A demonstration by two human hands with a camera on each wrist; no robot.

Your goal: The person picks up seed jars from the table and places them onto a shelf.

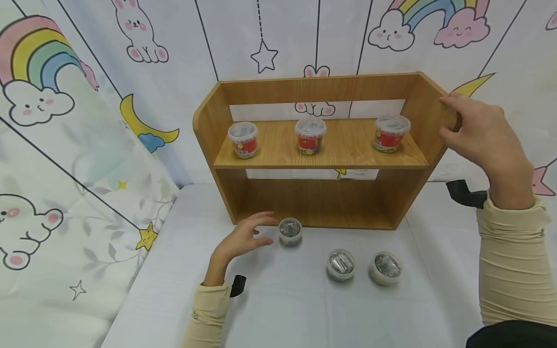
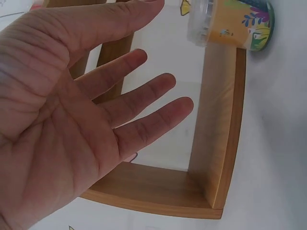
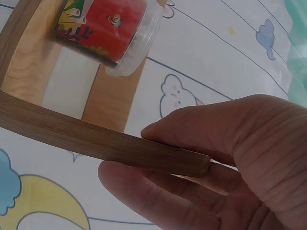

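A wooden two-tier shelf stands at the back of the table. My right hand grips the upper edge of its right side panel, thumb on one face and fingers on the other, as the right wrist view shows. My left hand is by the shelf's lower left front with its fingers spread and holding nothing. Just right of its fingertips sits a small lidded plastic tub; the left wrist view shows an orange label on this tub.
On the upper board stand three red-labelled tubs: left, middle and right. Two more lidded tubs, one beside another, sit on the white table in front. A cartoon-printed cloth hangs behind and left.
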